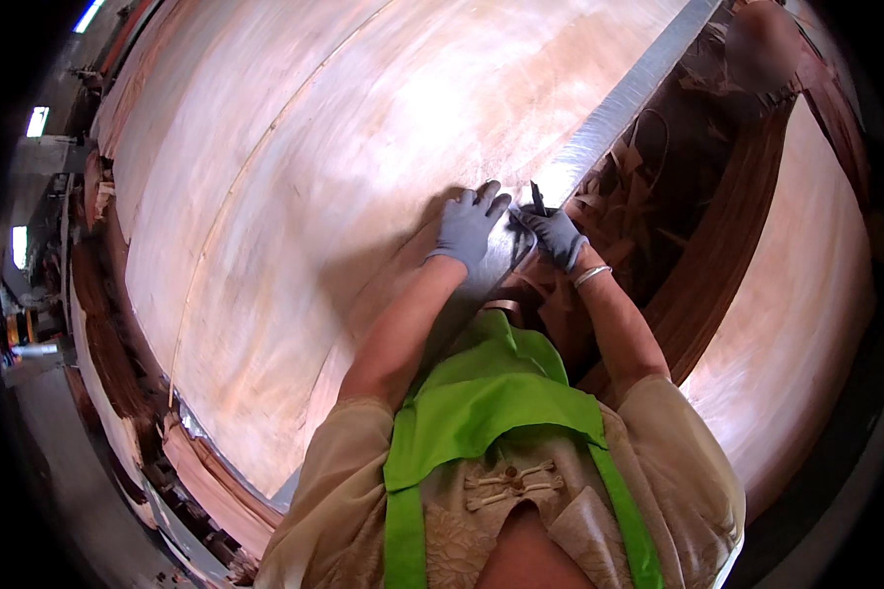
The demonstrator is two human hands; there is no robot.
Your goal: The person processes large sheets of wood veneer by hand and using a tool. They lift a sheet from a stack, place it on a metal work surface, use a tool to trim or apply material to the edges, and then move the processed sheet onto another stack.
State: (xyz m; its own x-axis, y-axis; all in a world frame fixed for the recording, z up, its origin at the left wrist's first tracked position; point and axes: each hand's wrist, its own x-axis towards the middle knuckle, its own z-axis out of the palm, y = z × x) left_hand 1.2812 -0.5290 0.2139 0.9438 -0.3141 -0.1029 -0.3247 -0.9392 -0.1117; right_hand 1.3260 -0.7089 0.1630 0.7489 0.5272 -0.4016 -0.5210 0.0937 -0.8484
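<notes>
The veneer sheet [383, 147] left of the metal strip [619, 108] seems light, brittle — best steadied flat-palmed; left hand [469, 228] lies loosely spread, right hand [557, 239] grips a dark tool [538, 200].

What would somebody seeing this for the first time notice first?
Probably the bright green apron, low in the middle. Just above it, the grey-gloved left hand is near a shiny metal strip, and the right hand holds a slim black tool. A huge pale sheet spreads across the left and centre.
</notes>
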